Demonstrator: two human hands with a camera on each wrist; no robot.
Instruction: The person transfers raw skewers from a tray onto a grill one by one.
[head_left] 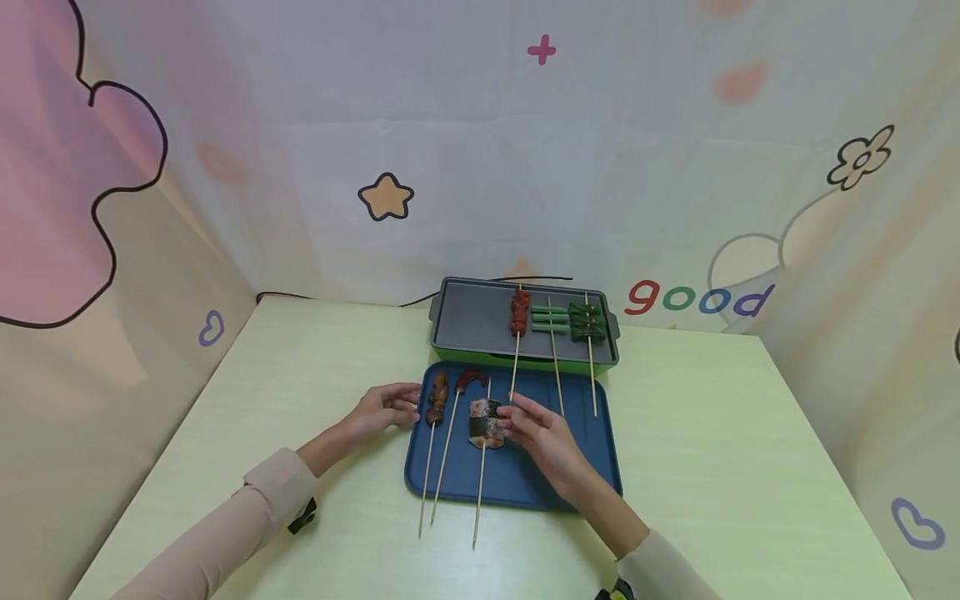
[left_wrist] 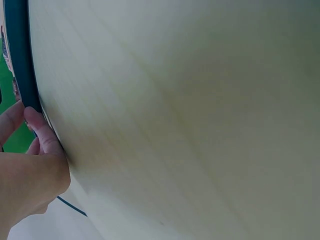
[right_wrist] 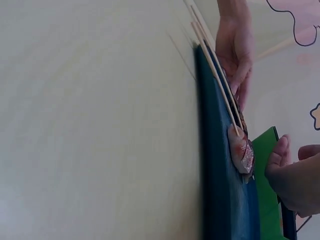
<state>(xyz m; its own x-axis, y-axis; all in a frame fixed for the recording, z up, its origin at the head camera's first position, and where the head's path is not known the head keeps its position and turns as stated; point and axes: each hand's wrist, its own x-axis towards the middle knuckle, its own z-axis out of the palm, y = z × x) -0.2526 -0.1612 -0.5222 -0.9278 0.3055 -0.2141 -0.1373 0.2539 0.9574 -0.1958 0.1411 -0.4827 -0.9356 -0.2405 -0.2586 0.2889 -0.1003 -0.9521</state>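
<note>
My left hand (head_left: 386, 407) is at the left rim of a blue tray (head_left: 536, 483), fingertips right at the edge with fingers loosely bent. Three skewers lie on that tray: one of brown meat chunks (head_left: 437, 400), one with a curved dark-red piece (head_left: 471, 379), and a seaweed-wrapped roll skewer (head_left: 485, 423). Over the tray, my right hand (head_left: 543, 437) overlaps the roll's right side in the head view, its fingers loosely curved. In the right wrist view that hand (right_wrist: 297, 177) appears apart from the roll. The lower stick of a red meat skewer (head_left: 519, 312) runs down to its fingertips.
Behind the tray stands a green grill (head_left: 487, 359) with a grey plate, bearing the red skewer, a green-stalk skewer (head_left: 551, 318) and a leafy green skewer (head_left: 587, 322). Their sticks overhang the tray. A dark cord (head_left: 420, 300) runs along the table's back edge by the curtain.
</note>
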